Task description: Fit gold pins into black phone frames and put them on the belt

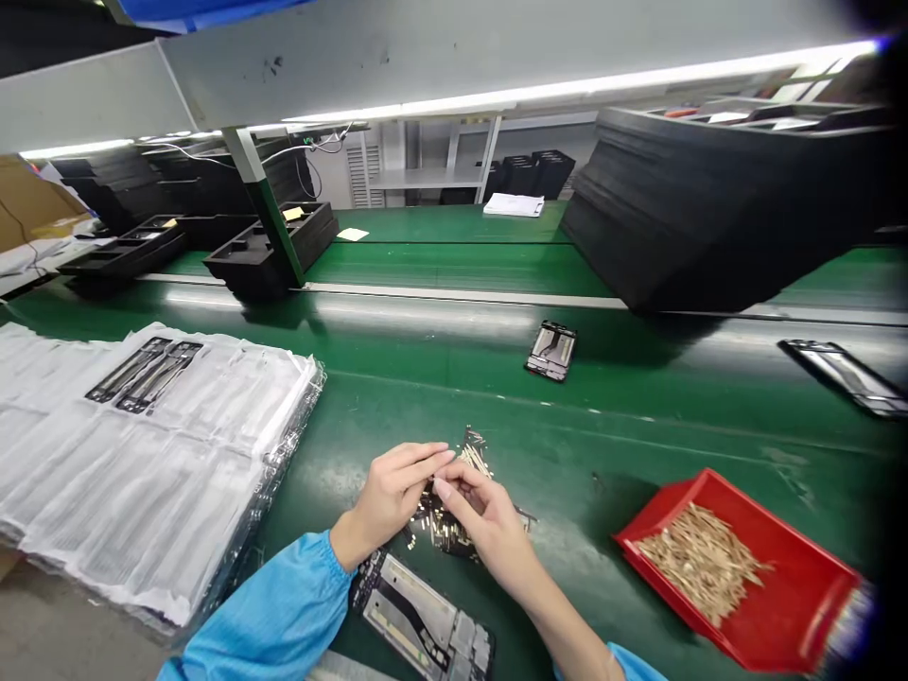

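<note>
My left hand [389, 487] and my right hand [493, 520] meet at the fingertips above a loose pile of small gold and black metal parts [448, 537]. Both have thumb and fingers pinched together. Whatever lies between the fingertips is too small or hidden to make out. Part of the pile shows beyond the fingers and part below them. Just under my left wrist, an open phone frame [426, 619] with a black flex strip lies flat on the green bench, cut off by the lower picture edge.
At right stands a red bin [794, 577] with many thin tan pieces [702, 560]. Another phone frame [551, 351] lies farther back; one more [847, 376] is at far right. Stacked plastic trays [205, 473] fill the left. Black foam trays [695, 208] rise behind; a post [270, 208] supports the shelf.
</note>
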The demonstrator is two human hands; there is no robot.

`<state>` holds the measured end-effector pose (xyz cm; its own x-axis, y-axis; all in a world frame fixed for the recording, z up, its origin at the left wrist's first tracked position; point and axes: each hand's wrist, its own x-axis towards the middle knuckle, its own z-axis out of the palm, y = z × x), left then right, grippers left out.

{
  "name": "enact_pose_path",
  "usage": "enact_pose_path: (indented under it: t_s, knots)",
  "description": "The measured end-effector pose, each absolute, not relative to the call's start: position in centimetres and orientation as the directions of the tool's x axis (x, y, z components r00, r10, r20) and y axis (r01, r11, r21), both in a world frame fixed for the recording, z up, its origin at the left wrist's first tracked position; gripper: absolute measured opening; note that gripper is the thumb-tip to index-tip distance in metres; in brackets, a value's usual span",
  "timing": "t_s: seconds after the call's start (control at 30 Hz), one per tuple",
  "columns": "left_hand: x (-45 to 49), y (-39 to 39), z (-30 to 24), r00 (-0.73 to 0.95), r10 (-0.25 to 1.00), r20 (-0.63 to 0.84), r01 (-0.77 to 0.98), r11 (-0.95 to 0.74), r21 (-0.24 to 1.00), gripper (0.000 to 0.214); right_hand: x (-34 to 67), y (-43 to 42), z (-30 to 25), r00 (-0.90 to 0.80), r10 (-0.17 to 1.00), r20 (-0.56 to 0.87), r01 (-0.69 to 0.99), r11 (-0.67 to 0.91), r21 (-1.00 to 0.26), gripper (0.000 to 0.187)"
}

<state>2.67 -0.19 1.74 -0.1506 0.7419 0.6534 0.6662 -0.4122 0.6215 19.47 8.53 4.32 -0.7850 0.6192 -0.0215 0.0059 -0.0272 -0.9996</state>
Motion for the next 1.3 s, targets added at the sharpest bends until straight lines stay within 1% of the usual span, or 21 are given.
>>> enact_pose_path:
  t_s: [0.1,0.23,0.57,0.7,0.8,0.83,0.87,0.9,0.97,1.0,1.03,1.1,1.17,1.2,1.27,1.3]
  knots:
    - [2.8,-0.1,1.8,-0.144,0.734,0.664,0.681,-0.414,0.604,0.045,19.3,8.5,3.9,-0.774,0.631,-0.064,0.000,-0.101,-0.995,0.044]
    - [2.8,-0.2,1.7,-0.145,0.733,0.665,0.696,-0.403,0.595,0.045,19.3,8.6,3.6,-0.760,0.646,-0.076,0.003,-0.114,-0.993,0.045]
    - [2.9,-0.2,1.6,-0.148,0.741,0.656,0.700,-0.390,0.598,0.043,19.0,8.6,3.6,-0.746,0.665,-0.044,-0.006,-0.072,-0.997,0.046]
    - [3.0,-0.3,1.5,-0.156,0.762,0.628,0.678,-0.380,0.630,0.044,18.9,8.6,3.8,-0.742,0.670,-0.002,-0.006,-0.010,-1.000,0.047]
    - [3.5,-0.6,1.8,-0.148,0.786,0.600,0.646,-0.383,0.660,0.048,19.1,8.8,3.7,-0.731,0.682,0.022,0.007,0.039,-0.999,0.046]
    - [3.8,-0.8,2.0,-0.149,0.805,0.574,0.606,-0.384,0.697,0.051,19.2,8.9,3.5,-0.724,0.690,0.028,0.013,0.054,-0.998,0.044]
    - [4.1,-0.9,2.2,-0.155,0.837,0.525,0.530,-0.378,0.759,0.053,19.3,9.0,3.3,-0.715,0.698,0.037,0.020,0.073,-0.997,0.043]
    - [4.4,-1.0,2.5,-0.168,0.875,0.454,0.420,-0.353,0.836,0.057,19.3,9.2,3.1,-0.705,0.707,0.050,0.027,0.098,-0.995,0.040]
    - [5.0,-1.0,3.0,-0.224,0.940,0.257,0.150,-0.227,0.962,0.056,19.1,9.3,2.9,-0.691,0.718,0.088,0.039,0.159,-0.987,0.035]
    - [5.2,-0.9,3.2,-0.268,0.950,0.160,0.036,-0.156,0.987,0.052,19.0,9.4,2.9,-0.685,0.720,0.112,0.045,0.195,-0.980,0.032]
    - [5.4,-0.8,3.3,-0.319,0.944,0.086,-0.035,-0.103,0.994,0.048,18.9,9.3,3.1,-0.679,0.721,0.139,0.051,0.236,-0.970,0.029]
    - [5.3,-0.5,3.5,-0.424,0.906,0.004,-0.115,-0.059,0.992,0.046,19.1,9.1,3.9,-0.664,0.724,0.187,0.072,0.311,-0.948,0.024]
    - [5.1,-0.3,3.6,-0.490,0.871,-0.010,-0.147,-0.071,0.987,0.050,20.5,8.7,5.1,-0.630,0.732,0.258,0.107,0.411,-0.905,0.019]
    - [4.9,-0.2,3.7,-0.513,0.859,-0.006,-0.146,-0.080,0.986,0.053,21.7,8.4,5.8,-0.594,0.739,0.317,0.136,0.481,-0.866,0.016]
    - [4.6,-0.3,3.7,-0.531,0.847,0.002,-0.131,-0.084,0.988,0.056,25.1,8.1,6.8,-0.458,0.750,0.477,0.243,0.622,-0.745,0.009]
    - [4.5,-0.4,3.8,-0.511,0.860,-0.002,-0.129,-0.074,0.989,0.053,27.3,8.1,7.1,-0.353,0.752,0.557,0.327,0.657,-0.679,0.007]
